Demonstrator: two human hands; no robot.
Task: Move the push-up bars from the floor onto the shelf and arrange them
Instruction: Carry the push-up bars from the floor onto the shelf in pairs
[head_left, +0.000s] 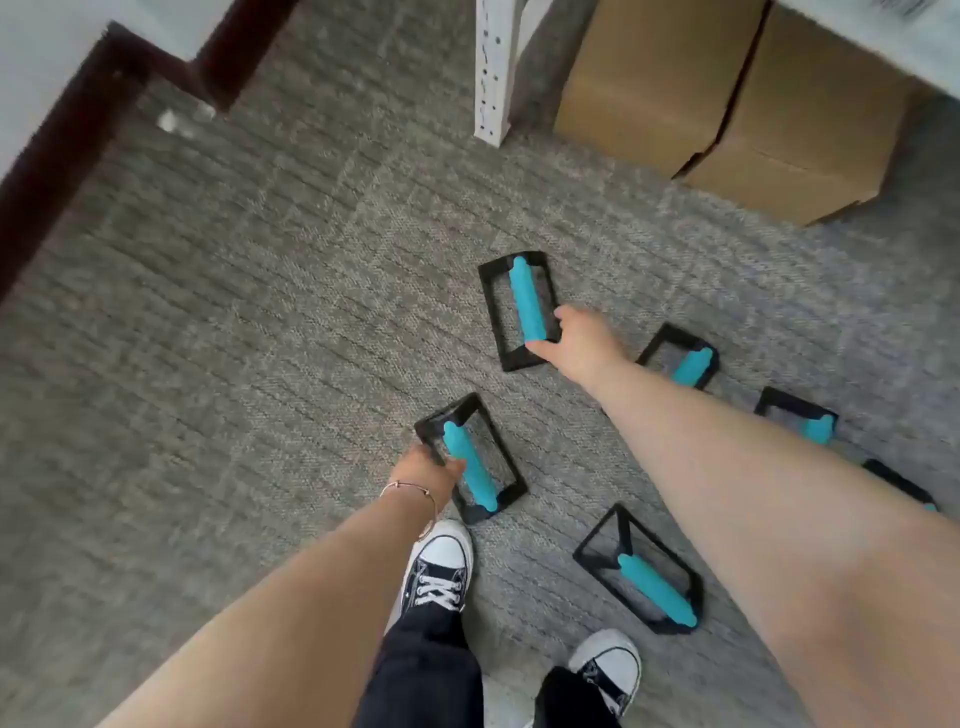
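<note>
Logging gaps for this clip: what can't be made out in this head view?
- Shelf: cut off by the top edge; its surface is unseen.
- Rightmost push-up bar: mostly hidden by the right forearm.
- Right hand grip: fingers wrap the far bar, closure unclear.
- Left hand grip: motion blur hides the fingers at the near bar.
</note>
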